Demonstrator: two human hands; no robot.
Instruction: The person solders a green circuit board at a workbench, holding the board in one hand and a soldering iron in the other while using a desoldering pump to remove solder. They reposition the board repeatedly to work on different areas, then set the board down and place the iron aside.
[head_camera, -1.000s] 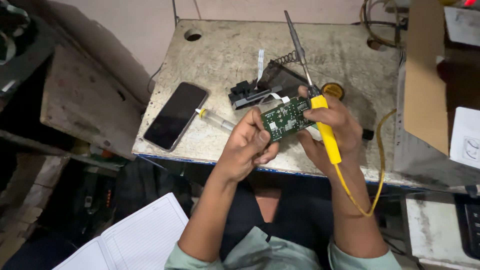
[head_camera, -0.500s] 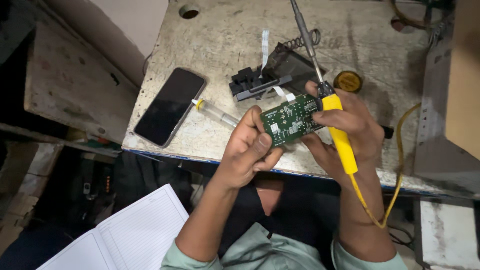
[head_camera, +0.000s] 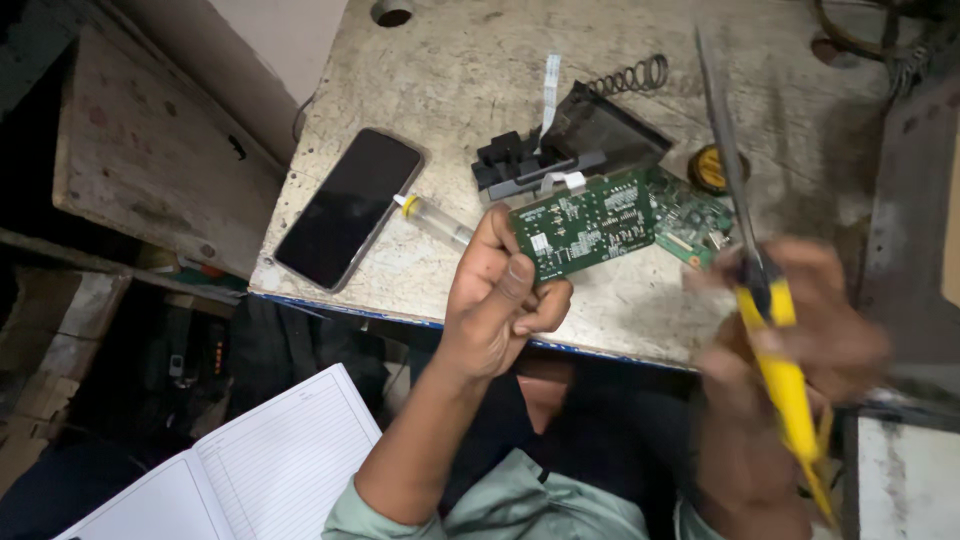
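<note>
Since my left hand (head_camera: 500, 310) pinches the stiff, light, fragile circuit board (head_camera: 610, 220) by its edge, my blurred right hand (head_camera: 800, 330) grips the soldering iron (head_camera: 770, 330).

Far-left part of the worktop (head_camera: 480, 70) is open, bare surface past a hole at the far edge. Left side is blocked by a dark phone (head_camera: 348, 208), w/ a small syringe (head_camera: 433, 219) just beside it. Centre is crowded: black plastic part (head_camera: 560, 150), white ribbon strip (head_camera: 549, 92) and spring (head_camera: 628, 76) behind the green circuit board (head_camera: 620, 218). Right: small round tin (head_camera: 712, 168), then a dark box wall. Near edge betw. phone & board stays passable.
</note>
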